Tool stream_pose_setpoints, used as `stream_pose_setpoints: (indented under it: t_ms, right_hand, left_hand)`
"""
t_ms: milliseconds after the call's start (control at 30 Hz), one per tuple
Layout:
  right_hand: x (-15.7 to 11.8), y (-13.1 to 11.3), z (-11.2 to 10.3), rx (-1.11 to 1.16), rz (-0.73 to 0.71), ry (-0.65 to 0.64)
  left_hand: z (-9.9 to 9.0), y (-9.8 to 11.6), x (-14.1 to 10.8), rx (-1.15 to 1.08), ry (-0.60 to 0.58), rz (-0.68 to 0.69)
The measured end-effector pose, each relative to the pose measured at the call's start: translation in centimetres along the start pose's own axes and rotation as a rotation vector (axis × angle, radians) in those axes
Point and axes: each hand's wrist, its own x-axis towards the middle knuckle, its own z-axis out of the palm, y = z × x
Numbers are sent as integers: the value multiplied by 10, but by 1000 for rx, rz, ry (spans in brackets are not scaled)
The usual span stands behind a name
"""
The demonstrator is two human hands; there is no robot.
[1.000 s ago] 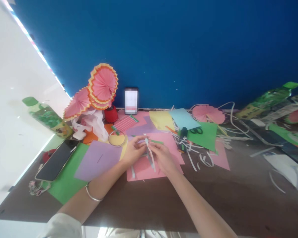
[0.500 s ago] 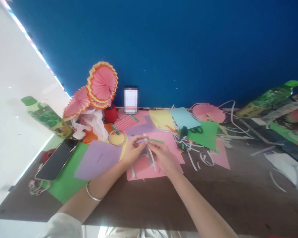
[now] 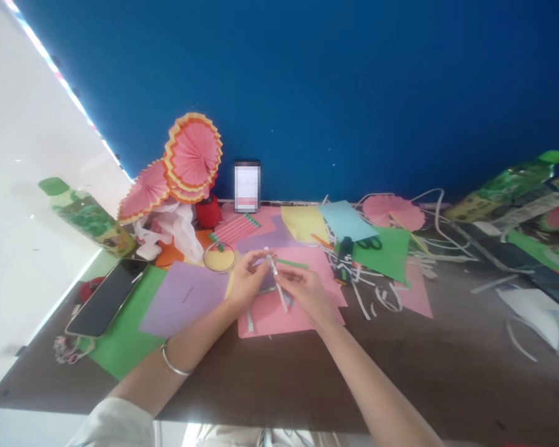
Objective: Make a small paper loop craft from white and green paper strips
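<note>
My left hand (image 3: 246,282) and my right hand (image 3: 305,292) meet over a pink paper sheet (image 3: 270,316) at the middle of the brown table (image 3: 307,379). Both pinch the same narrow white paper strip (image 3: 276,276), which runs upright between the fingertips and trails down over the pink sheet. A small piece of grey-purple paper shows between the hands. A silver bangle (image 3: 173,366) sits on my left wrist. A thin green strip (image 3: 291,264) lies just beyond my fingers.
A purple sheet (image 3: 184,298) and a green sheet (image 3: 121,344) with a dark phone (image 3: 106,298) lie to the left. Pink paper fans (image 3: 190,155), a bottle (image 3: 88,217), an upright phone (image 3: 246,186), scissors (image 3: 368,243), coloured sheets and several loose paper strips (image 3: 377,298) fill the back and right.
Both hands have shifted slightly up and together on the strip. The strip's upper end now stands a little higher between the fingertips. Nothing else has moved.
</note>
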Motion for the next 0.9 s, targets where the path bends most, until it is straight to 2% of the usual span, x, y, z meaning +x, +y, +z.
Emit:
stream_pose_setpoints:
  t_ms: [167, 267, 567, 900]
  right_hand:
    - [-1, -2, -3, 7, 46, -4]
    - [1, -2, -7, 3, 98, -55]
    - [5, -8, -14, -2, 194, -90]
    - [7, 1, -13, -30, 178, -93]
  left_hand:
    - [0, 0, 0, 18, -4, -6]
    - [-1, -1, -1, 19, -7, -10]
    - [-1, -8, 3, -105, -11, -6]
    - [-4, -11, 5, -136, -32, -3]
